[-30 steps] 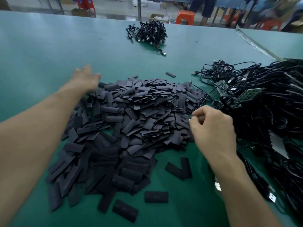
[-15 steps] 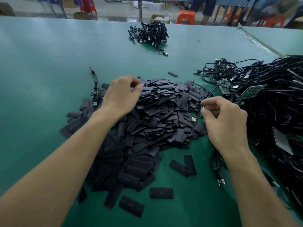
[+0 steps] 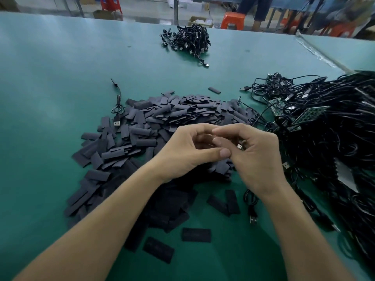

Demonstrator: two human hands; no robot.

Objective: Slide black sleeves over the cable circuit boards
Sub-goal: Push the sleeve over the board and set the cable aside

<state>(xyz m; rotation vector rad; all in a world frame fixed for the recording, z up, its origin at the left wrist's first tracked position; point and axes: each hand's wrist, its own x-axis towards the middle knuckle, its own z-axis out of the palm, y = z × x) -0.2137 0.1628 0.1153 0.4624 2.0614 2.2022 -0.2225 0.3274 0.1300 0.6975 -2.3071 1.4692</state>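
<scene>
Green mat covers the table point(image 3: 50, 78), and on it the big pile of black sleeves point(image 3: 172, 118) lies in the middle, with a few stray sleeves point(image 3: 195, 234) flat on the near side. Half a second ago the hands were apart, the left reaching into the far left part of the pile and the right pinching a cable by the pile's right edge; now they have come together above the near part of the pile, fingertips touching. The left hand point(image 3: 188, 153) has its fingers curled inward and its thumb stretched across to the right hand's fingers; whether a sleeve sits inside that curl cannot be told. The right hand point(image 3: 255, 157) is curled round the held cable point(image 3: 250, 199), with a small silvery end showing between its fingers, while the rest of the cable hangs in a loop below the wrist and ends in a USB plug lying on the mat. Whether that end carries a board is too small to tell. Green circuit boards point(image 3: 310, 116) show among the heap of black cables point(image 3: 324, 149) at the right, just beside the pile. A loose cable point(image 3: 117, 110) lies at the pile's far left edge as before, and a small bundle of cables point(image 3: 188, 40) sits well apart at the far side.
</scene>
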